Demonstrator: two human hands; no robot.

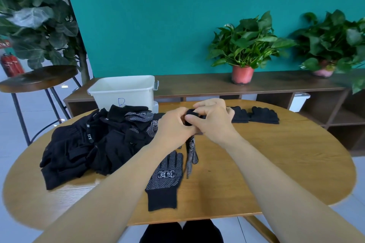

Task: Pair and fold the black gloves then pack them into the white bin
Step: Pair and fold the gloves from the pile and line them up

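Table (276, 163): wooden, nearward of the white bin (122, 89).
Glove pile (88, 140): black, just before the bin.
Hands: left hand (175, 126) and right hand (215, 120) both pinch the held glove (191, 118), right of the bin.
Dotted glove (166, 179): flat, well nearer than the bin.
Folded pairs (254, 114): farther right of the bin.

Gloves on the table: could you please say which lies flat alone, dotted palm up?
The glove nearest the person, cuff toward them; the rest are heaped, folded or held.
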